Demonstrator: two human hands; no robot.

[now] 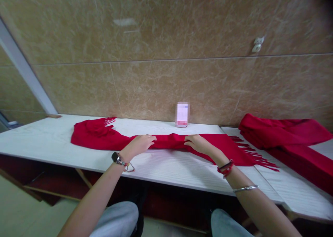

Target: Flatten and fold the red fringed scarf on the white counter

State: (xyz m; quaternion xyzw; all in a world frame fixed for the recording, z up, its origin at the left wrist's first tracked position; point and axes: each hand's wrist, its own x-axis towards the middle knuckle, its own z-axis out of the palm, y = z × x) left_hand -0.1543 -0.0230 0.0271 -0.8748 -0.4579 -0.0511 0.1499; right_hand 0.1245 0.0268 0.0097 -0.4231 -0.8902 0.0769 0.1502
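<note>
A red fringed scarf lies lengthwise along the white table. Its left end is bunched up with some fringe showing, while the right end spreads flat with its tassels fanned out. My left hand is closed on the scarf left of its middle, fingers curled over the cloth. On the other side of the middle, my right hand grips the same scarf, its fingertips bent round the edge. Between the two hands the cloth is narrow and slightly wrinkled. Parts of the fingers are hidden behind the fabric.
A second red scarf lies folded at the right on the adjoining table. A phone with a blurred screen leans against the tiled wall behind the scarf. The white table has open shelves below. A small white hook is on the wall.
</note>
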